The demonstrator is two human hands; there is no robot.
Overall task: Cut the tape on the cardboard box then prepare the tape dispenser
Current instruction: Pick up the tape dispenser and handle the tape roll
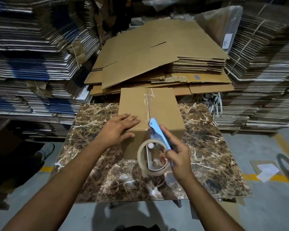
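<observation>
Cardboard box (163,107) taped shut on counter (93,120), contents hidden, left hand (119,129) flat, fingers spread, right hand (176,155) fingers clamped on blue tape dispenser (158,132), roll (153,160) partly covering it

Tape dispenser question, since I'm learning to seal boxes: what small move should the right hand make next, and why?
Probably tilt the tape dispenser so its edge severs the tape. The right hand holds it at the box's near edge; the left hand steadies the top.

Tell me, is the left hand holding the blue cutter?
No, the left hand lies flat on the box; the right hand holds the blue cutter.
</observation>
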